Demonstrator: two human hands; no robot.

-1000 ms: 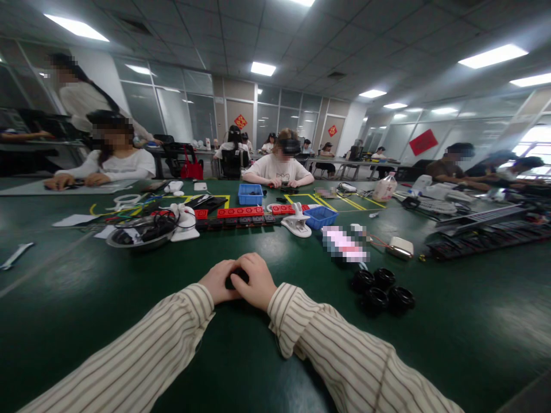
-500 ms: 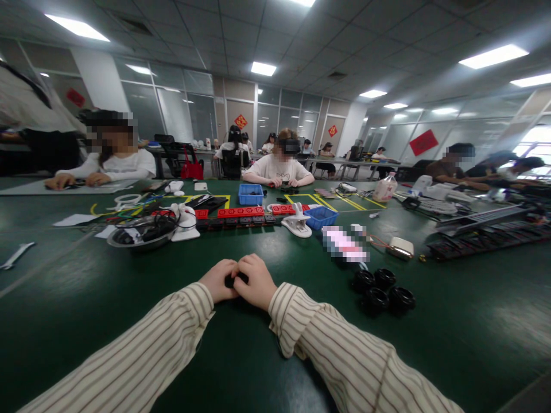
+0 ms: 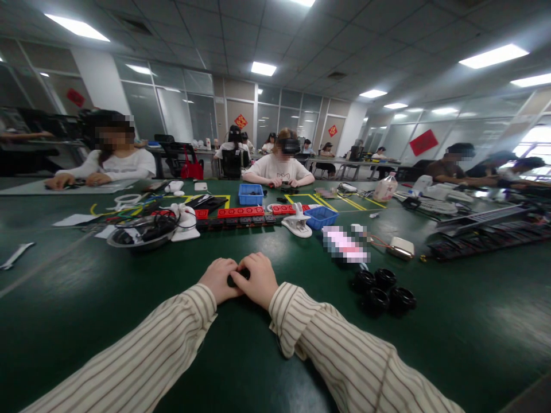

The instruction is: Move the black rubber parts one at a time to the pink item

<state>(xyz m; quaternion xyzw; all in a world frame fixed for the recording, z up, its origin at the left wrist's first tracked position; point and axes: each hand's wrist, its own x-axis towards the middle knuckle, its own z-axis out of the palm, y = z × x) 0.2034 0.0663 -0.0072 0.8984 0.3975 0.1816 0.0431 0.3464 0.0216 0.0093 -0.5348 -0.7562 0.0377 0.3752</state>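
Both hands are closed around a small black part (image 3: 238, 278) just above the green table (image 3: 275, 355). My left hand (image 3: 220, 280) wraps it from the left, and my right hand (image 3: 258, 277) grips it from the right with the thumb laid across. Only a dark, rounded bit shows between the fingers, so I cannot make out its exact kind. To the right of my hands stand several black ring-shaped parts (image 3: 376, 299) with hollow centres, grouped close together.
Ahead lie a row of red and black modules (image 3: 241, 212), a white clip-like stand (image 3: 297, 222), blue bins (image 3: 251, 194) and a metal bowl of cables (image 3: 140, 235). A gold-coloured box (image 3: 401, 248) and black racks (image 3: 491, 235) are right, a wrench (image 3: 17, 256) far left. A co-worker (image 3: 279, 166) sits opposite.
My hands stay together and have shifted slightly, the fingers moving a little on the black part. At the far left, a standing person has gone out of view.
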